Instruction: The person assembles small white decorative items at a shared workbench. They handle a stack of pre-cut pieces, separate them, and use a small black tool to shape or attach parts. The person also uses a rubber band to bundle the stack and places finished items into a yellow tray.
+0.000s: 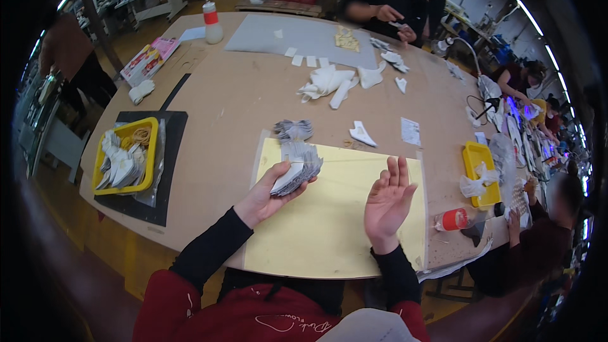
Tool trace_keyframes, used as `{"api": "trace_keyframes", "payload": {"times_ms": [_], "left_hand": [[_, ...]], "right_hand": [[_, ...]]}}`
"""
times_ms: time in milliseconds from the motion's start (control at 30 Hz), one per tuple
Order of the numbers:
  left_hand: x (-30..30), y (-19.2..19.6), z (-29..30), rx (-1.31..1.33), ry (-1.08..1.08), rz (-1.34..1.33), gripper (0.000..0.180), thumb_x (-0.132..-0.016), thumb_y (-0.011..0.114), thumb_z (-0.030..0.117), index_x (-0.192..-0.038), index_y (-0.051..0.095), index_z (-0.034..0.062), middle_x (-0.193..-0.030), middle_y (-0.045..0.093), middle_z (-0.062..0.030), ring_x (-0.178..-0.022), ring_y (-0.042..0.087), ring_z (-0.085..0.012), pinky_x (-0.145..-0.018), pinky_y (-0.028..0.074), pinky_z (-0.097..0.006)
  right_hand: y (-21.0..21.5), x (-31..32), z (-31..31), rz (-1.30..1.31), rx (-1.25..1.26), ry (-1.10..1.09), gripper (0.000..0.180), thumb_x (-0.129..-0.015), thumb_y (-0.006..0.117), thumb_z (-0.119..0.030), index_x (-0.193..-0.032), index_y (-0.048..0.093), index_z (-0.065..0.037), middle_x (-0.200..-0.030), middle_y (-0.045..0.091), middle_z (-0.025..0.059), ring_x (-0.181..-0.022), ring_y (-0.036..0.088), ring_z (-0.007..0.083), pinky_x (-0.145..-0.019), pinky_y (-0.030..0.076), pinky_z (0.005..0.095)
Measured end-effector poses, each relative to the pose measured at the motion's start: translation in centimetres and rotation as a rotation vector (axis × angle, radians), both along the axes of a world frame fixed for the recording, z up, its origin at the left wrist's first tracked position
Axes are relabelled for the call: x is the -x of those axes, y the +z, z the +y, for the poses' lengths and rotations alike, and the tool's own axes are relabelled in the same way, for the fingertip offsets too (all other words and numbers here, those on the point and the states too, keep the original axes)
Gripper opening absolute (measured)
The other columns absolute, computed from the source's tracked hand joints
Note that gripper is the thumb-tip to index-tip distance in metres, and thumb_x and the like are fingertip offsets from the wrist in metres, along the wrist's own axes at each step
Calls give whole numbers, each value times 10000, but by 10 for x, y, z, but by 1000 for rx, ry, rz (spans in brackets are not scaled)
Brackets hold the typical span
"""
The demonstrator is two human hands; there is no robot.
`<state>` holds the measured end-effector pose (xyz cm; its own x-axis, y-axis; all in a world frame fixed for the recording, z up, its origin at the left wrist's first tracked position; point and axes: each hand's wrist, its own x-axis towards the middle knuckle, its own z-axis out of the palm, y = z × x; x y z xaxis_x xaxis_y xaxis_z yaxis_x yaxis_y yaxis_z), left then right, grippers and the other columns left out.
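Observation:
My left hand (266, 193) grips a thick stack of grey and white cut pieces (297, 168), fanned out above a pale yellow mat (329, 228) on the brown table. My right hand (387, 201) is raised over the mat with its palm up and fingers spread, holding nothing. A second small pile of grey pieces (293, 130) lies on the table just beyond the mat's far edge.
A yellow tray (101, 158) of white pieces sits on a black mat at left; another yellow tray (476, 158) is at right, near a red-capped bottle (451, 220). White scraps (329, 82) and a grey sheet (297, 35) lie further back. Other people work across and at right.

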<state>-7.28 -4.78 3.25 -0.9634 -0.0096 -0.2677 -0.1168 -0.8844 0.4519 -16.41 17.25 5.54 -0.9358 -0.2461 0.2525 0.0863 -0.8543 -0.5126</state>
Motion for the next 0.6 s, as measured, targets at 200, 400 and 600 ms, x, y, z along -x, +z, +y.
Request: {"api": "trace_keyframes", "payload": {"times_ms": [200, 400, 600], "left_hand": [[5, -2, -1, 18, 6, 36, 566, -935, 609, 236, -1379, 376, -27, -1309, 526, -194, -1169, 573, -275, -936, 545, -332], [2, -12, 12, 336, -21, 67, 559, -893, 650, 284, -1331, 438, 9, -1238, 576, -136, -1083, 618, -242, -908, 548, -373], [-5, -23, -9, 293, -154, -76, 550, -859, 681, 300, -1296, 481, 33, -1185, 598, -116, -1009, 638, -228, -850, 558, -394]], "right_hand": [[-23, 26, 3, -643, 307, 340, 657, -1005, 498, -397, -1441, 279, 43, -1437, 430, 160, -1272, 475, 244, -1071, 440, 371], [-23, -12, -27, -206, -310, 365, 713, -942, 623, -305, -1505, 234, -102, -1568, 249, 32, -1445, 240, 191, -1171, 240, 500], [-30, -15, -28, -90, -597, 826, 821, -887, 699, -302, -1517, 208, -109, -1523, 289, 17, -1396, 306, 147, -1087, 330, 339]]}}
